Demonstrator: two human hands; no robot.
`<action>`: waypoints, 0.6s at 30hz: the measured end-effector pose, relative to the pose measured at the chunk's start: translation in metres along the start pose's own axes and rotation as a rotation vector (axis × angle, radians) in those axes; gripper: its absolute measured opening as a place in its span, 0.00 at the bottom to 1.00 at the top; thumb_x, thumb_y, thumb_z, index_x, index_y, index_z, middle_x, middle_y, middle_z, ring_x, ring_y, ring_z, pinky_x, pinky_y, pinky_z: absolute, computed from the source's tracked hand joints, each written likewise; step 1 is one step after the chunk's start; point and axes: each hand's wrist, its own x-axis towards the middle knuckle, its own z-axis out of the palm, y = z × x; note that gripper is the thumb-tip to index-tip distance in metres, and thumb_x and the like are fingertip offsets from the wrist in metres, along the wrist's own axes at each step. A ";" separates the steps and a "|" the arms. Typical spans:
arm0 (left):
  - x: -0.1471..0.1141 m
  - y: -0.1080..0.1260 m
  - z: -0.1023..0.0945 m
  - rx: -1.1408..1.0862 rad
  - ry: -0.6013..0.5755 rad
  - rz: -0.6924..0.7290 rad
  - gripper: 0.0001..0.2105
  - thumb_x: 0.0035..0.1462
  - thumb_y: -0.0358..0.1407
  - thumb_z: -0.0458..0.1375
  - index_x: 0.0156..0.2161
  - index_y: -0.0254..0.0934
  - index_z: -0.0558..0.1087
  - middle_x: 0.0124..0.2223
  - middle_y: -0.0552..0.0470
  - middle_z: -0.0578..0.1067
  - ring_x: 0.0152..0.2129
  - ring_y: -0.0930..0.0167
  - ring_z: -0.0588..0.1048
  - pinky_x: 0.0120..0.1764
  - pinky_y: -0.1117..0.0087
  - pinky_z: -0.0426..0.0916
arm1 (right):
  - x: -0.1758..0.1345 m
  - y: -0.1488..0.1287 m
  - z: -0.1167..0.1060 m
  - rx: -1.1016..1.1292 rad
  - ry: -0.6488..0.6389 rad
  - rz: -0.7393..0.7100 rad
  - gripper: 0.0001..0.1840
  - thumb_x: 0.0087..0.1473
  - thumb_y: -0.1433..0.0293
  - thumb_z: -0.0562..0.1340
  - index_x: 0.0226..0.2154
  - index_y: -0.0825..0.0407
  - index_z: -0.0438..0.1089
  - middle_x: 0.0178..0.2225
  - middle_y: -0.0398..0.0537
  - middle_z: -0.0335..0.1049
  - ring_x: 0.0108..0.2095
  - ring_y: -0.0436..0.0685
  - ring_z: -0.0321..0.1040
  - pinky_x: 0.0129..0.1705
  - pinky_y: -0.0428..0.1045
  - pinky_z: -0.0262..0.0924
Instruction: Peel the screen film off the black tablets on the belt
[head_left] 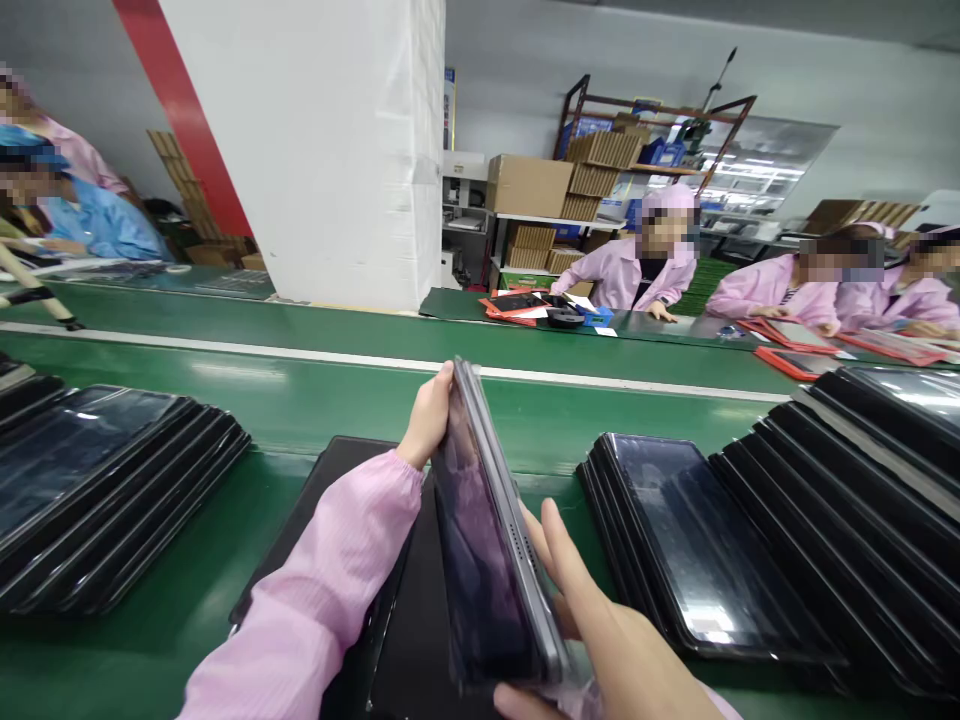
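Note:
Two grey-edged tablets [484, 520], pressed together and wrapped in thin clear film, stand tilted on edge in front of me. Their glossy dark screen side faces left, and speaker holes show along the narrow edges. At the far end, my left hand [429, 415] is closed around them, its fingers partly hidden. My right hand [600, 620] holds the near end from the right, thumb by the lower corner and fingers along the far side. Beneath them, black flat covers or trays [409, 640] lie on the green work surface [180, 590].
A stack of tablets in black trays [112, 500] stands at left. More stacked trays with tablets [697, 540] rise at right. Across the green bench, people in pink [630, 265] handle red-framed items [795, 362]. A white pillar [345, 150] stands behind the bench.

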 end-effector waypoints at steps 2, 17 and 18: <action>0.021 0.002 -0.001 0.036 -0.033 0.065 0.29 0.54 0.63 0.52 0.20 0.38 0.64 0.18 0.57 0.62 0.17 0.74 0.61 0.23 0.71 0.59 | 0.010 0.007 0.001 -0.004 0.004 -0.030 0.66 0.48 0.75 0.67 0.67 0.39 0.15 0.65 0.52 0.55 0.47 0.69 0.76 0.43 0.61 0.75; 0.039 -0.041 -0.010 0.158 -0.164 0.119 0.26 0.55 0.60 0.55 0.33 0.35 0.78 0.33 0.49 0.79 0.32 0.67 0.74 0.38 0.69 0.66 | 0.053 0.058 -0.033 0.124 -0.007 -0.032 0.44 0.58 0.74 0.60 0.70 0.48 0.40 0.57 0.52 0.70 0.52 0.59 0.73 0.53 0.58 0.71; 0.038 -0.042 -0.010 0.158 -0.165 0.132 0.26 0.56 0.59 0.55 0.33 0.35 0.77 0.32 0.49 0.78 0.32 0.67 0.74 0.38 0.69 0.66 | 0.055 0.060 -0.033 0.139 -0.005 -0.061 0.41 0.59 0.75 0.59 0.70 0.49 0.43 0.56 0.51 0.71 0.51 0.58 0.73 0.53 0.58 0.71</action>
